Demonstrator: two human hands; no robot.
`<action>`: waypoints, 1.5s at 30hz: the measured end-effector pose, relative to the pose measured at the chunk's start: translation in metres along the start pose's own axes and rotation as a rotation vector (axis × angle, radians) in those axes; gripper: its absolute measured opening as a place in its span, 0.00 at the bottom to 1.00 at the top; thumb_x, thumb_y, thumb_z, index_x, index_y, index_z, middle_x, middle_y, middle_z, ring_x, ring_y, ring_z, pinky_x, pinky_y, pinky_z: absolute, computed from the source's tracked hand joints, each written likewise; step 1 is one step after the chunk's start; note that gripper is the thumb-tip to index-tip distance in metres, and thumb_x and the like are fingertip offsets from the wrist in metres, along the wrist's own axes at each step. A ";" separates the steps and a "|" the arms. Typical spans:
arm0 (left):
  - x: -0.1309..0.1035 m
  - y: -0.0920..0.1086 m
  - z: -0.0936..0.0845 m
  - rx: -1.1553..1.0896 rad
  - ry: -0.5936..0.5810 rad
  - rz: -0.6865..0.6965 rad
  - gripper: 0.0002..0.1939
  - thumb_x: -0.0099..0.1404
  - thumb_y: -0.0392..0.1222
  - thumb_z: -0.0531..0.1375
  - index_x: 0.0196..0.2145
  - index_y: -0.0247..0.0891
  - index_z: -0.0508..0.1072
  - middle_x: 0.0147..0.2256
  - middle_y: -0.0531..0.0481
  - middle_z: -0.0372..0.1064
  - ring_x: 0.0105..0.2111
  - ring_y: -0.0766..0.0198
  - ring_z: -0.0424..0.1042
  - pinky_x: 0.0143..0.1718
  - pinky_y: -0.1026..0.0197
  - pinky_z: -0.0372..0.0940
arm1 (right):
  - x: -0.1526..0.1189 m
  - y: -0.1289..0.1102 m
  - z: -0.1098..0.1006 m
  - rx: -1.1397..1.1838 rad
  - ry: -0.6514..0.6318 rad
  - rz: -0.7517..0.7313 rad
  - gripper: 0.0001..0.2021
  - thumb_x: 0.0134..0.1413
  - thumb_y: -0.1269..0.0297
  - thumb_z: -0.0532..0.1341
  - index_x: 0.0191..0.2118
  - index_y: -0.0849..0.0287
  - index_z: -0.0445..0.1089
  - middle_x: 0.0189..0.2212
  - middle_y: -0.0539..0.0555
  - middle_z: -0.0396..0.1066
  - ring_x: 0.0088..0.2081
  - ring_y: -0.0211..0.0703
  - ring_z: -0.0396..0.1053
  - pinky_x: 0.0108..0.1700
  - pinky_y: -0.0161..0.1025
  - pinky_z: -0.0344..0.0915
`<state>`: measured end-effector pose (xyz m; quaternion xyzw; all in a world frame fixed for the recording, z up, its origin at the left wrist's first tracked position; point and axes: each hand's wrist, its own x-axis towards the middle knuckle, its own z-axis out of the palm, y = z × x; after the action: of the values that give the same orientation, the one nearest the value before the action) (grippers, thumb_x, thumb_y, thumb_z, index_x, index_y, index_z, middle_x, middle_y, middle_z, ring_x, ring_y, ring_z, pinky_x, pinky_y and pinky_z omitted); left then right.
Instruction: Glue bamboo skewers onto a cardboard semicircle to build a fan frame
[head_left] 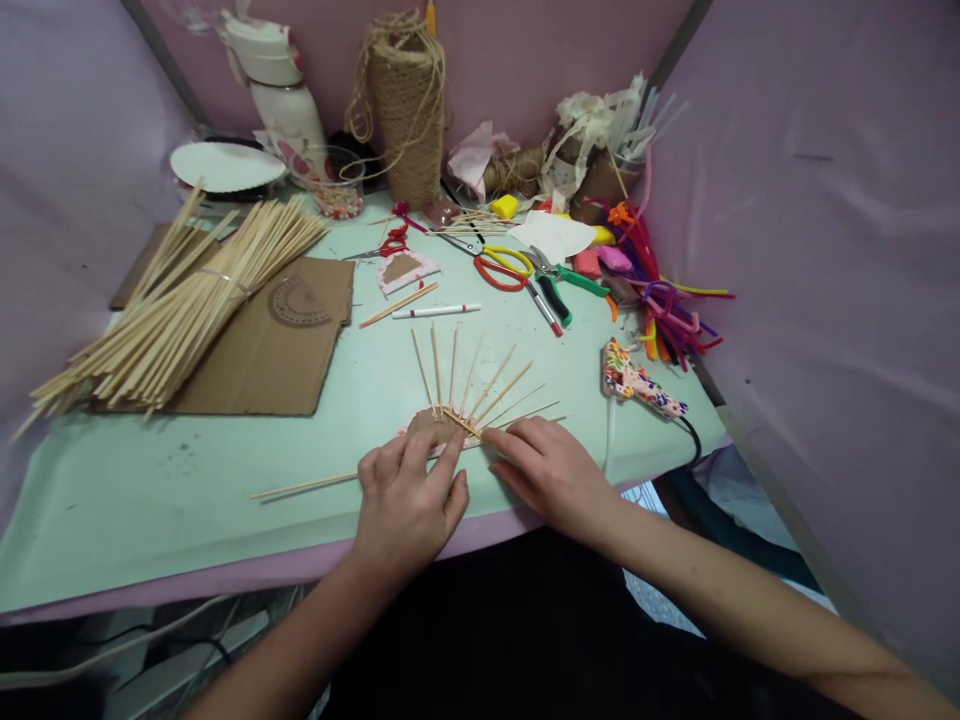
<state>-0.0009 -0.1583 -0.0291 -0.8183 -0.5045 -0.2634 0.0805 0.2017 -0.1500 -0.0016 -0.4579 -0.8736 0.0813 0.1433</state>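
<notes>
A small rounded cardboard piece [431,424] with a pinkish-white edge lies near the table's front edge. Several thin wooden sticks [505,390] fan out from it, away from me and to the right. One short stick [463,422] lies slanted across their inner ends. My left hand [409,485] is curled over the cardboard piece, its fingertips pressing on the cardboard and by the short stick. Beside it, my right hand [555,470] has its fingers closed at the right end of the short stick; the exact grip is partly hidden. Another long stick [304,487] extends left from under my left hand.
At left, a bundle of wooden sticks [202,290] and a protractor [300,300] rest on cardboard [262,365]. Red-and-yellow scissors [504,268], green-handled pruners [566,280] and a marker [436,311] lie behind. A patterned glue gun [637,380] is at right; a twine spool [407,120] stands behind.
</notes>
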 end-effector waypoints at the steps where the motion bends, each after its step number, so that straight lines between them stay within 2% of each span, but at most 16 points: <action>1: 0.000 0.000 0.000 -0.002 -0.006 -0.001 0.17 0.61 0.42 0.61 0.48 0.42 0.77 0.42 0.43 0.72 0.43 0.50 0.62 0.46 0.49 0.53 | 0.000 0.000 0.002 -0.016 0.006 -0.013 0.16 0.66 0.66 0.52 0.55 0.64 0.67 0.35 0.59 0.71 0.37 0.48 0.65 0.39 0.44 0.64; 5: 0.000 0.000 0.001 -0.011 0.004 -0.007 0.16 0.62 0.42 0.60 0.47 0.42 0.77 0.41 0.43 0.72 0.43 0.51 0.62 0.45 0.50 0.53 | -0.001 0.002 0.009 -0.084 0.015 -0.076 0.17 0.66 0.70 0.52 0.57 0.67 0.65 0.32 0.57 0.70 0.33 0.45 0.63 0.35 0.42 0.61; 9: 0.000 0.000 0.000 -0.011 0.004 -0.010 0.15 0.62 0.42 0.60 0.47 0.42 0.78 0.40 0.43 0.72 0.43 0.51 0.62 0.45 0.50 0.53 | -0.004 0.002 0.013 -0.105 0.011 -0.086 0.18 0.65 0.72 0.51 0.58 0.67 0.64 0.32 0.56 0.69 0.32 0.43 0.63 0.35 0.40 0.61; 16: -0.002 0.000 0.000 0.004 -0.026 -0.022 0.16 0.62 0.43 0.60 0.48 0.43 0.78 0.42 0.44 0.73 0.44 0.49 0.62 0.46 0.49 0.53 | -0.003 -0.003 0.009 -0.108 -0.091 -0.039 0.19 0.67 0.71 0.47 0.59 0.65 0.63 0.30 0.55 0.67 0.29 0.40 0.61 0.31 0.37 0.59; 22: 0.000 0.000 0.000 -0.009 -0.022 -0.020 0.16 0.62 0.42 0.60 0.47 0.42 0.77 0.42 0.43 0.72 0.44 0.49 0.62 0.45 0.49 0.53 | 0.000 -0.007 0.003 -0.153 -0.162 -0.023 0.20 0.64 0.73 0.49 0.59 0.67 0.62 0.30 0.55 0.66 0.29 0.40 0.60 0.30 0.36 0.55; 28: -0.001 -0.002 -0.002 -0.045 0.011 -0.027 0.13 0.63 0.41 0.59 0.44 0.37 0.77 0.40 0.41 0.71 0.43 0.49 0.62 0.44 0.50 0.55 | 0.004 -0.009 -0.001 -0.183 -0.225 -0.022 0.20 0.63 0.74 0.50 0.59 0.68 0.61 0.32 0.56 0.67 0.30 0.42 0.62 0.30 0.37 0.55; 31: 0.000 -0.002 -0.003 -0.064 0.019 -0.031 0.14 0.63 0.39 0.58 0.45 0.33 0.75 0.43 0.39 0.71 0.44 0.49 0.62 0.44 0.49 0.56 | 0.005 -0.010 -0.002 -0.191 -0.233 -0.009 0.19 0.63 0.74 0.51 0.59 0.66 0.62 0.32 0.55 0.67 0.31 0.42 0.61 0.31 0.37 0.53; 35: 0.002 -0.003 -0.005 -0.118 -0.002 -0.080 0.16 0.63 0.35 0.57 0.49 0.30 0.71 0.48 0.38 0.69 0.46 0.50 0.62 0.46 0.49 0.57 | 0.005 -0.011 -0.003 -0.184 -0.224 0.002 0.19 0.63 0.74 0.51 0.58 0.65 0.62 0.31 0.55 0.67 0.30 0.41 0.61 0.30 0.37 0.52; 39: 0.005 -0.004 -0.011 -0.187 -0.042 -0.150 0.17 0.64 0.33 0.55 0.50 0.28 0.71 0.48 0.36 0.68 0.48 0.49 0.61 0.48 0.48 0.58 | 0.005 -0.010 -0.002 -0.198 -0.219 -0.002 0.19 0.62 0.75 0.51 0.58 0.65 0.62 0.32 0.55 0.67 0.30 0.42 0.62 0.30 0.38 0.53; 42: 0.012 -0.006 -0.017 -0.186 -0.060 -0.182 0.15 0.64 0.31 0.54 0.47 0.30 0.73 0.46 0.37 0.68 0.46 0.51 0.61 0.46 0.49 0.59 | 0.005 -0.011 -0.002 -0.218 -0.209 -0.004 0.19 0.62 0.75 0.52 0.58 0.64 0.61 0.32 0.55 0.68 0.31 0.43 0.63 0.30 0.38 0.54; 45: 0.021 -0.010 -0.017 -0.117 -0.072 -0.167 0.15 0.65 0.30 0.54 0.45 0.37 0.76 0.44 0.40 0.69 0.44 0.51 0.60 0.41 0.51 0.58 | 0.005 -0.011 -0.002 -0.214 -0.196 -0.002 0.20 0.62 0.75 0.50 0.59 0.64 0.60 0.32 0.55 0.68 0.30 0.42 0.63 0.30 0.39 0.54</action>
<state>-0.0081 -0.1439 -0.0055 -0.7857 -0.5571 -0.2688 -0.0076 0.1912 -0.1523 0.0041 -0.4595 -0.8876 0.0320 0.0079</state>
